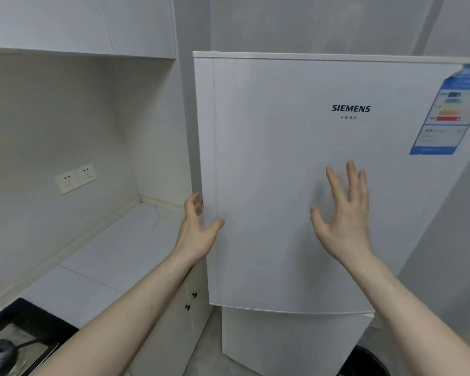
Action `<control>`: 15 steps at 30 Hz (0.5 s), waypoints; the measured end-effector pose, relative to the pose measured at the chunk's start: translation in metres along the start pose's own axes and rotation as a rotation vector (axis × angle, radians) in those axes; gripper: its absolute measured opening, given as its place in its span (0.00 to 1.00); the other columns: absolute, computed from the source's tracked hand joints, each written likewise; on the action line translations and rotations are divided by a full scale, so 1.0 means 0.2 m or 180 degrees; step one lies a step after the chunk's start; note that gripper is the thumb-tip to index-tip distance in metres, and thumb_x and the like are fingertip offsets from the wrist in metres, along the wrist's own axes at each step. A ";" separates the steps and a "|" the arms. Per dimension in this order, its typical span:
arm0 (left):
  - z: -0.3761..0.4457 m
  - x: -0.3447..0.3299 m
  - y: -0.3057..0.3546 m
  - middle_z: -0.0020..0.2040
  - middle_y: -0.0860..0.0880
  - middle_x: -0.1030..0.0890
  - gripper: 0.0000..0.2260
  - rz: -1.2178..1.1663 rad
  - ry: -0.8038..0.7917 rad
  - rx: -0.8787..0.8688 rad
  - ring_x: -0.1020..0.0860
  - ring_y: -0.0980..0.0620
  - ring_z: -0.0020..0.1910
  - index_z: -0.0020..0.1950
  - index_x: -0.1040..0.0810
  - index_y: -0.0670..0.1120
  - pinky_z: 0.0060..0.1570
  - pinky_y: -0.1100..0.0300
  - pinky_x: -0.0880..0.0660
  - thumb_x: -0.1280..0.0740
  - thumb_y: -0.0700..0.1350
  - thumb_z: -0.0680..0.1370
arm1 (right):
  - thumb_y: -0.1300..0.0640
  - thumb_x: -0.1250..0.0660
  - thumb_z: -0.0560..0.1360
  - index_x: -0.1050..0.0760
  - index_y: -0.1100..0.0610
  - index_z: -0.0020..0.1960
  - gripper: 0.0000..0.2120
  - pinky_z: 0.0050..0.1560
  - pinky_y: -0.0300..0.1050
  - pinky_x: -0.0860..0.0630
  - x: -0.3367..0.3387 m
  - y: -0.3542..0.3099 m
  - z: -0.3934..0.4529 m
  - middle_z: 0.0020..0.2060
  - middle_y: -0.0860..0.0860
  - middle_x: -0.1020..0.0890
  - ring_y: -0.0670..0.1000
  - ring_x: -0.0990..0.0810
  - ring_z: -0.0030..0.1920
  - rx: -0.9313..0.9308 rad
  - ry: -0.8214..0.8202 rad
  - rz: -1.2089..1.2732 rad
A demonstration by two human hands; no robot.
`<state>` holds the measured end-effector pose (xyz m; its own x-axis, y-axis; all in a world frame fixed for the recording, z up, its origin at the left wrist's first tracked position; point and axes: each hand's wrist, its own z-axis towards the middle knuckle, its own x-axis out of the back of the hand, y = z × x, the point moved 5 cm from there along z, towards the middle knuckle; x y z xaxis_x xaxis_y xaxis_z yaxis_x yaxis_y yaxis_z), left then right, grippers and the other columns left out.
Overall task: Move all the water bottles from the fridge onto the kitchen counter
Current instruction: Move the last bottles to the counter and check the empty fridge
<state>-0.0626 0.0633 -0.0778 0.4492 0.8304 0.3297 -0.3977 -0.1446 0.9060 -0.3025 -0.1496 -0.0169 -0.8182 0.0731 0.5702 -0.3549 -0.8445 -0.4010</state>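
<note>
A white Siemens fridge stands in front of me, and its upper door [282, 172] fills most of the view. My left hand [198, 229] grips the door's left edge, fingers curled round behind it and thumb on the front. My right hand [345, 215] is raised in front of the door face with its fingers spread and straight; I cannot tell whether it touches the door. The white kitchen counter [125, 251] lies to the left of the fridge. No water bottles are in view; the door hides the fridge's inside.
A double wall socket [76, 177] sits above the counter. A black hob [19, 337] with a dark pan is at the bottom left. Under the counter are white cabinet doors [190, 299] with small black knobs. The fridge's lower door [288, 343] sits below the upper one.
</note>
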 end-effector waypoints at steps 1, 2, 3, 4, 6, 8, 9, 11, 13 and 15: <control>0.05 -0.02 0.00 0.76 0.54 0.34 0.38 0.0012 -0.0019 -0.0013 0.33 0.51 0.75 0.81 0.45 0.51 0.73 0.55 0.34 0.27 0.44 0.78 | 0.59 0.25 0.75 0.42 0.49 0.84 0.43 0.81 0.69 0.50 -0.02 0.03 0.02 0.85 0.51 0.53 0.60 0.58 0.85 0.0014 -0.0003 -0.0064; 0.11 -0.06 0.00 0.74 0.56 0.33 0.38 -0.0001 -0.0042 -0.0016 0.33 0.52 0.75 0.81 0.46 0.51 0.71 0.57 0.35 0.27 0.44 0.78 | 0.58 0.25 0.75 0.42 0.49 0.84 0.43 0.81 0.69 0.52 -0.04 0.08 0.08 0.85 0.51 0.54 0.60 0.58 0.85 0.0007 -0.0020 -0.0128; 0.15 -0.08 0.00 0.72 0.58 0.33 0.38 -0.0009 -0.0068 0.0005 0.32 0.54 0.73 0.81 0.46 0.52 0.70 0.58 0.34 0.27 0.43 0.78 | 0.58 0.25 0.75 0.43 0.49 0.84 0.44 0.81 0.70 0.53 -0.06 0.12 0.10 0.85 0.51 0.55 0.60 0.59 0.85 -0.0024 -0.0043 -0.0205; 0.19 -0.10 -0.01 0.71 0.59 0.33 0.39 -0.0015 -0.0082 0.0010 0.32 0.56 0.72 0.81 0.47 0.52 0.69 0.57 0.33 0.27 0.43 0.77 | 0.57 0.24 0.74 0.43 0.48 0.84 0.44 0.81 0.70 0.54 -0.08 0.15 0.12 0.85 0.51 0.55 0.61 0.59 0.84 -0.0059 -0.0081 -0.0284; 0.28 -0.16 -0.03 0.73 0.60 0.33 0.41 0.0031 -0.0069 0.0035 0.33 0.58 0.71 0.82 0.48 0.53 0.72 0.54 0.33 0.26 0.46 0.76 | 0.54 0.24 0.74 0.46 0.48 0.85 0.46 0.80 0.72 0.54 -0.13 0.23 0.17 0.85 0.51 0.58 0.61 0.61 0.84 -0.0073 -0.0175 -0.0463; 0.35 -0.18 -0.05 0.79 0.57 0.37 0.46 0.0164 -0.0163 0.0072 0.36 0.55 0.76 0.83 0.52 0.53 0.76 0.51 0.36 0.26 0.52 0.75 | 0.52 0.25 0.75 0.49 0.48 0.86 0.48 0.80 0.72 0.56 -0.17 0.27 0.18 0.85 0.51 0.61 0.61 0.64 0.84 -0.0003 -0.0246 -0.0639; 0.41 -0.22 -0.06 0.81 0.56 0.41 0.48 0.0275 -0.0201 0.0084 0.40 0.54 0.79 0.83 0.54 0.54 0.78 0.50 0.38 0.26 0.56 0.74 | 0.52 0.25 0.75 0.50 0.48 0.86 0.48 0.80 0.72 0.57 -0.20 0.30 0.22 0.85 0.51 0.62 0.61 0.65 0.84 0.0047 -0.0262 -0.0691; 0.47 -0.25 -0.08 0.84 0.55 0.47 0.50 0.0411 -0.0292 0.0110 0.45 0.54 0.82 0.84 0.57 0.53 0.80 0.50 0.42 0.26 0.58 0.74 | 0.50 0.25 0.75 0.52 0.49 0.86 0.50 0.79 0.73 0.58 -0.23 0.32 0.24 0.84 0.52 0.63 0.62 0.67 0.83 0.0086 -0.0287 -0.0818; 0.55 -0.29 -0.08 0.84 0.55 0.49 0.51 0.0443 -0.0331 0.0106 0.47 0.54 0.82 0.84 0.58 0.53 0.80 0.50 0.43 0.26 0.58 0.74 | 0.49 0.25 0.75 0.54 0.50 0.86 0.50 0.79 0.74 0.60 -0.27 0.33 0.26 0.84 0.53 0.64 0.62 0.68 0.83 0.0090 -0.0312 -0.0908; 0.64 -0.33 -0.08 0.84 0.54 0.49 0.51 0.0467 -0.0351 0.0124 0.47 0.53 0.82 0.84 0.58 0.53 0.80 0.49 0.43 0.25 0.59 0.74 | 0.49 0.26 0.75 0.54 0.50 0.86 0.51 0.78 0.75 0.61 -0.31 0.35 0.28 0.84 0.54 0.65 0.63 0.69 0.82 0.0091 -0.0325 -0.0962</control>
<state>0.0164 -0.0581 -0.0810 0.4745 0.7352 0.4841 -0.4350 -0.2823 0.8550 -0.2520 -0.2437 -0.0398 -0.6276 0.2705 0.7300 -0.5609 -0.8074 -0.1830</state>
